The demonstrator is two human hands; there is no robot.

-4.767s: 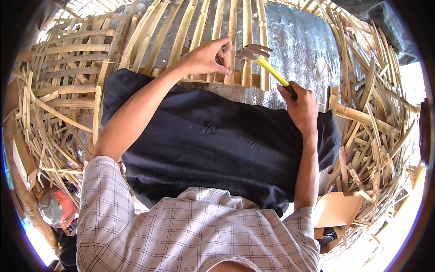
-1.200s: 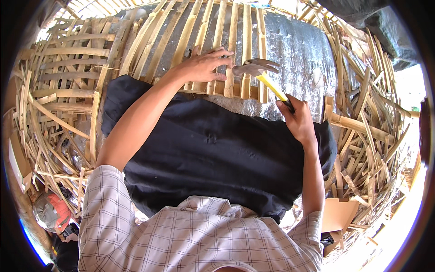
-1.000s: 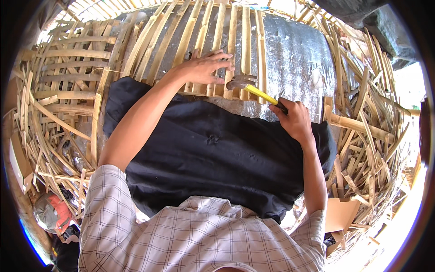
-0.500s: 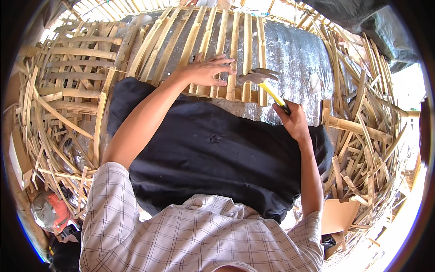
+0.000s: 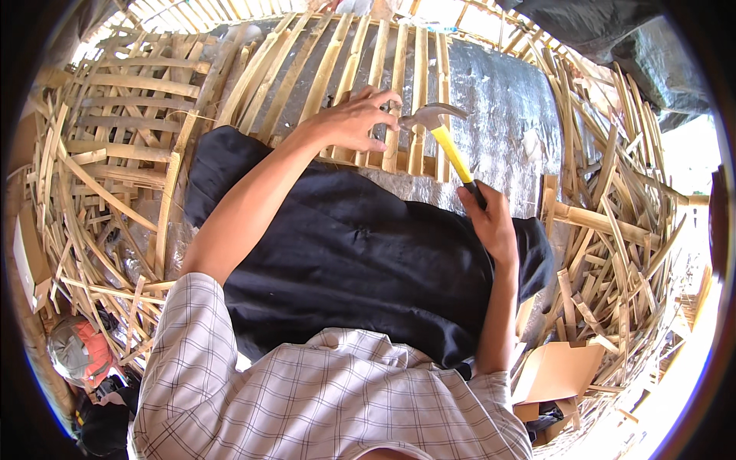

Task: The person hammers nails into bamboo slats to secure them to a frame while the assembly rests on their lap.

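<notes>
My right hand (image 5: 492, 222) is closed around the black grip of a claw hammer (image 5: 455, 156) with a yellow-and-black handle and metal head. The hammer's striking face is beside the fingertips of my left hand (image 5: 355, 123). That hand rests over a row of bamboo slats (image 5: 396, 80), its fingers bent and apart, the thumb spread from them; I make out nothing in it. Beneath the slats' near ends runs a bamboo crosspiece (image 5: 345, 159), partly hidden. Whether the hammer touches a slat, I cannot tell.
Black cloth (image 5: 360, 253) covers my lap. Silvery sheeting (image 5: 498, 100) lies under and right of the slats. A bamboo lattice (image 5: 138, 88) stands at left, and a heap of bamboo strips (image 5: 613, 268) at right. An opened cardboard box (image 5: 558, 372) sits lower right.
The hammer head has risen slightly and shifted a little left, its handle swinging more upright. My right hand has moved slightly left and down. The left hand's fingers have curled more.
</notes>
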